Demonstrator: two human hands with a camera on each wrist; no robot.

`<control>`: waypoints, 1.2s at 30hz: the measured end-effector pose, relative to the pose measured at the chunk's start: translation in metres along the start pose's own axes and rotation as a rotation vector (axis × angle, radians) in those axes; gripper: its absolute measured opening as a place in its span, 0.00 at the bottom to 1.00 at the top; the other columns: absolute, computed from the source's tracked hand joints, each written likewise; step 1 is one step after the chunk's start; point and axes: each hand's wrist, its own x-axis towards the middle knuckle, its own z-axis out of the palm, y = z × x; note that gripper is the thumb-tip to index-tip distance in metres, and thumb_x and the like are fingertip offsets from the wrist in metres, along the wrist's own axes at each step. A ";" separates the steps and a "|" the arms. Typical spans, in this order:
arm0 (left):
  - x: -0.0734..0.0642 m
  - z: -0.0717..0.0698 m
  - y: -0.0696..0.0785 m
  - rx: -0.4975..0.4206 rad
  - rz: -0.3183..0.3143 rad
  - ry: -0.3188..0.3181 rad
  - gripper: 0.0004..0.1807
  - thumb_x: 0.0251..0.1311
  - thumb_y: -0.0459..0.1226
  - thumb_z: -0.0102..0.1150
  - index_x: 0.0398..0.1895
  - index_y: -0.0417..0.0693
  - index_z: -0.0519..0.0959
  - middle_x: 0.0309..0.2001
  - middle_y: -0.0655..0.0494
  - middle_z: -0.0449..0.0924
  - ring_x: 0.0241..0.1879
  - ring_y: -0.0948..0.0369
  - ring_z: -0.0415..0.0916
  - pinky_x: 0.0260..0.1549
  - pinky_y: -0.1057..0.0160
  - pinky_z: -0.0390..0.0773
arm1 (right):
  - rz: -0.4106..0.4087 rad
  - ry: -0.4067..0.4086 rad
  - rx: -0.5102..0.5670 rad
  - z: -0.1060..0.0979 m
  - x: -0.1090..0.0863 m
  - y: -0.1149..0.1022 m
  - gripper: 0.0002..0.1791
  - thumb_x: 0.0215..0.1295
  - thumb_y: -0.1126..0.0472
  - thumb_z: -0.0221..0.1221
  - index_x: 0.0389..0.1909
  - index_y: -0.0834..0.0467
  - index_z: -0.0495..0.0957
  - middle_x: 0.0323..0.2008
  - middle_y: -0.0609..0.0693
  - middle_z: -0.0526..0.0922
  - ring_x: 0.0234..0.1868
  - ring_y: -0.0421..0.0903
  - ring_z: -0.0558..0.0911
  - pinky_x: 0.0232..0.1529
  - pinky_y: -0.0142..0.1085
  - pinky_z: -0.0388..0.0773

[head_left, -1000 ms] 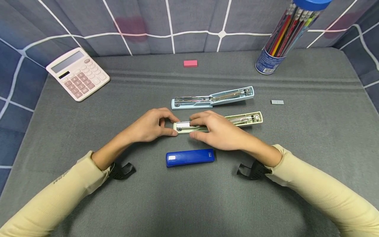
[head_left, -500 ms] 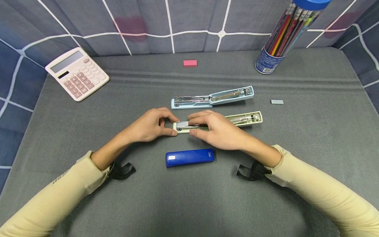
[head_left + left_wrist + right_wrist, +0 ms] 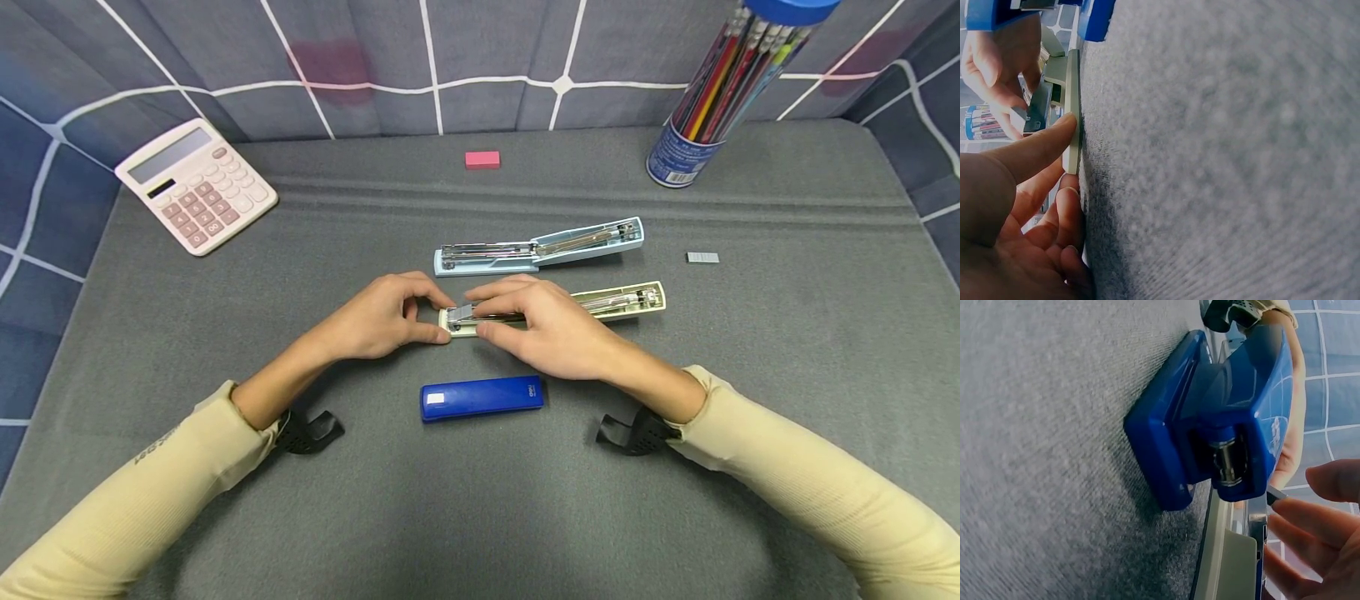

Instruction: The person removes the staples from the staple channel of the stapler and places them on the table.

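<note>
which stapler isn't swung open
The dark blue stapler, lowest in the head view; the light blue stapler and the pale green stapler both lie swung open.

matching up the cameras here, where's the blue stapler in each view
Head: blue stapler below centre.
Left wrist: blue stapler at the top, left of centre, cut off by the edge.
Right wrist: blue stapler large, centre to upper right.
Shared landmark: pale green stapler, in all three.

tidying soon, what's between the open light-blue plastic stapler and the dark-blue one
In the head view, an open pale green plastic stapler, left hand gripping its end, right hand holding a grey staple strip over it.
</note>
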 end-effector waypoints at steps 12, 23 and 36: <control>0.000 0.000 0.000 0.001 0.004 0.007 0.17 0.51 0.36 0.76 0.46 0.45 0.85 0.38 0.55 0.79 0.25 0.60 0.67 0.26 0.63 0.66 | -0.029 0.027 0.065 -0.001 0.011 0.005 0.10 0.68 0.59 0.60 0.43 0.54 0.88 0.48 0.44 0.85 0.53 0.38 0.80 0.55 0.38 0.72; 0.001 0.000 -0.001 0.003 0.002 0.001 0.18 0.52 0.37 0.75 0.46 0.44 0.84 0.38 0.55 0.78 0.25 0.60 0.68 0.26 0.62 0.66 | 0.004 0.084 0.155 0.006 0.017 0.002 0.10 0.63 0.64 0.64 0.46 0.59 0.83 0.41 0.46 0.85 0.45 0.38 0.82 0.50 0.40 0.75; 0.002 0.001 -0.001 0.003 0.003 0.002 0.17 0.52 0.37 0.75 0.45 0.43 0.84 0.39 0.54 0.78 0.25 0.61 0.67 0.26 0.62 0.66 | 0.021 0.058 0.122 0.011 0.025 0.000 0.10 0.61 0.66 0.65 0.44 0.59 0.86 0.38 0.45 0.86 0.41 0.39 0.80 0.45 0.40 0.75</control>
